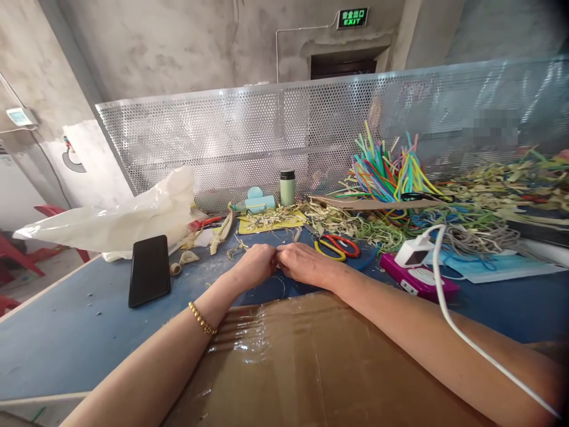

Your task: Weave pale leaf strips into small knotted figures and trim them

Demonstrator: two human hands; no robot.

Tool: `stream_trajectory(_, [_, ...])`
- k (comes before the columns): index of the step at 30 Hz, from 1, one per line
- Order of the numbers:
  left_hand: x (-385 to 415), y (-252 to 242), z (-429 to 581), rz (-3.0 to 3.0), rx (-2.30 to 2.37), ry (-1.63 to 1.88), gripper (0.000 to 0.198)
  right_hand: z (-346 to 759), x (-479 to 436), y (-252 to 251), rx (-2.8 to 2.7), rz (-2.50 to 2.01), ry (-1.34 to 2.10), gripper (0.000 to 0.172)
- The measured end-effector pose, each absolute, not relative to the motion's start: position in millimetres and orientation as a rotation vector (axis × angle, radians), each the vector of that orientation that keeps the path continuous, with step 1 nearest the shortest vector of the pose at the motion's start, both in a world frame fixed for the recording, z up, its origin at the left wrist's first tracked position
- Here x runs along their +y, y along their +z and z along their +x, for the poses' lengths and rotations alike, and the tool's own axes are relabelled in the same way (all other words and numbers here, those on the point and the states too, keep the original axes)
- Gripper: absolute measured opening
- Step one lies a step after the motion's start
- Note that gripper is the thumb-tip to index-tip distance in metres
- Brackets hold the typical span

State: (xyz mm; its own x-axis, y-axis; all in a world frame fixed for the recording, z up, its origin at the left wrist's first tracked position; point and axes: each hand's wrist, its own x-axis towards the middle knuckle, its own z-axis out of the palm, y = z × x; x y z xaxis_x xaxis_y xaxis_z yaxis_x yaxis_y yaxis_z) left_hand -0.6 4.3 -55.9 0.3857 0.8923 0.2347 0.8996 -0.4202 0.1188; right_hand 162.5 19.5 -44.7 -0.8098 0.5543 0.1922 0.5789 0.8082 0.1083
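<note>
My left hand (254,265) and my right hand (303,263) meet at the middle of the blue table (66,332), just beyond a taped cardboard box (311,367). Both have their fingers curled and pinched together where they touch. What they pinch is too small to make out. A thin wire loop (278,284) lies on the table right under them. A gold bead bracelet (201,318) circles my left wrist. Scissors with red and yellow handles (338,246) lie just right of my right hand.
A black phone (149,270) lies left, beside a white plastic bag (133,216). A green flask (287,187) stands by the perforated metal screen (267,136). Colourful strips (384,169) and pale scraps pile at right. A white charger and cable (418,252) rest on a pink box (420,277).
</note>
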Motion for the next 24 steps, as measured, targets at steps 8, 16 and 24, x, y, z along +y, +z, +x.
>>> stream_trajectory(8, [-2,-52,3,-2.551,-1.690,-0.258,0.022,165,23,-46,-2.846,-0.842,-0.222,0.017])
stream_trajectory(16, [-6,-54,10,-2.469,-1.732,-0.184,0.025,162,25,-48,-2.842,-0.826,-0.178,0.016])
stream_trajectory(24, [-12,-47,9,-2.458,-1.714,-0.128,0.028,165,24,-49,-2.804,-0.813,-0.225,0.022])
